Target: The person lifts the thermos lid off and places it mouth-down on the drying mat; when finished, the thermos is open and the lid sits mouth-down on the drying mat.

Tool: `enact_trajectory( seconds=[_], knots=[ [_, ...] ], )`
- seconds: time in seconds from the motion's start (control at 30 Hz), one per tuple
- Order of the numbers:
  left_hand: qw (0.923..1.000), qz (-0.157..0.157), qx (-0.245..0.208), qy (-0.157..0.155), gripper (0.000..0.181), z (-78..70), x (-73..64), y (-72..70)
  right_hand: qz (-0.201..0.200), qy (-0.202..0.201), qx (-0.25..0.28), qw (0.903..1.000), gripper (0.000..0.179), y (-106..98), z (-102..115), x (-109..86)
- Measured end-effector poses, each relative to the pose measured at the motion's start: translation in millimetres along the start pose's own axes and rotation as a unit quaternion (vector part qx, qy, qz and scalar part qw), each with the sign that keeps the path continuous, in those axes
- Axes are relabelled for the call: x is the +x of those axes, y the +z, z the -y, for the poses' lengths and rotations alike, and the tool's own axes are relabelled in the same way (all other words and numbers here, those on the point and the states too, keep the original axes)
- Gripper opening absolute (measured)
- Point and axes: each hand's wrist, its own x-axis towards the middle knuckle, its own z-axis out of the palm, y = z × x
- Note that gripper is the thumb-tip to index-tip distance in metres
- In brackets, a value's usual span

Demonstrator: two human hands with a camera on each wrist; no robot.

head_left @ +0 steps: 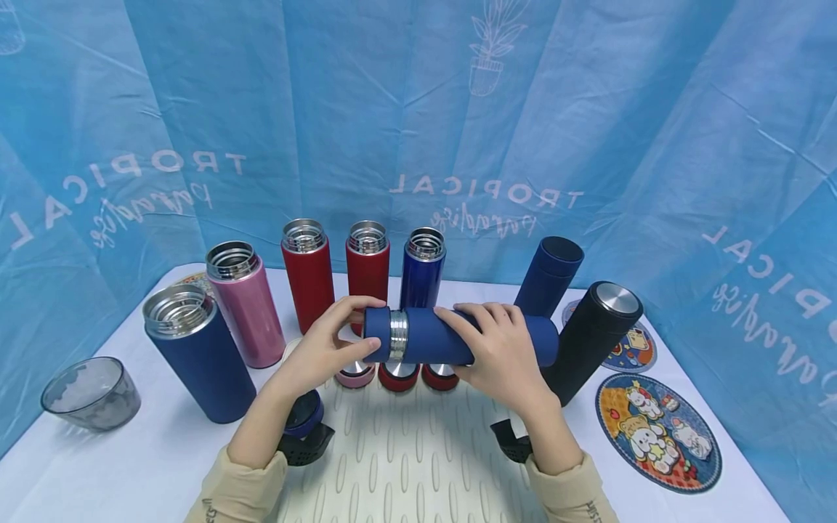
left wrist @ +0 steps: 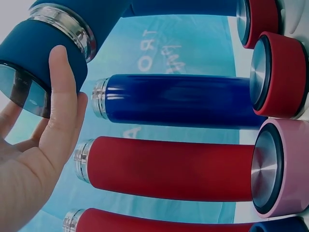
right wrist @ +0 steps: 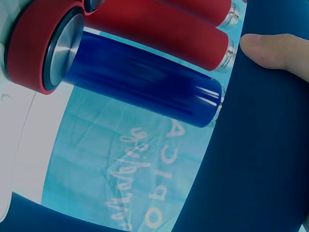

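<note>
A matte dark-blue thermos bottle [head_left: 431, 335] lies level in the air between both hands, above the white mat. My left hand [head_left: 322, 350] pinches its blue lid [head_left: 375, 317] at the left end, thumb and fingers on opposite sides. Between lid and body shows a band of bare steel neck [head_left: 398, 334], also seen in the left wrist view as a shiny neck ring [left wrist: 67, 24]. My right hand [head_left: 500, 352] grips the bottle's body from above, fingers over the far side. In the right wrist view the right thumb [right wrist: 275, 50] lies along the blue wall.
Lidless bottles stand behind: blue [head_left: 199, 363], pink [head_left: 248, 312], two red [head_left: 307, 283], glossy blue [head_left: 421, 280]. Lids, including a pink one [head_left: 355, 376] and a red one [head_left: 399, 379], sit below. Right are capped blue [head_left: 549, 272] and black [head_left: 588, 341] bottles and coasters [head_left: 657, 432]; left, a glass bowl [head_left: 91, 396].
</note>
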Motion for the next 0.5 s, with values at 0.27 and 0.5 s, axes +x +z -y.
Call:
enact_trajectory(
  seconds=[0.27, 0.5],
  knots=[
    [0.9999, -0.007, 0.012, 0.002, 0.046, 0.5, -0.5, -2.0, -0.003, 0.028, 0.013, 0.9995, 0.085, -0.5, -4.3, -0.7],
    [0.9997, -0.007, 0.023, -0.007, 0.048, -0.3, -0.9, -2.1, -0.048, 0.068, 0.045, 0.9955, 0.088, 2.4, -3.8, 0.1]
  ],
)
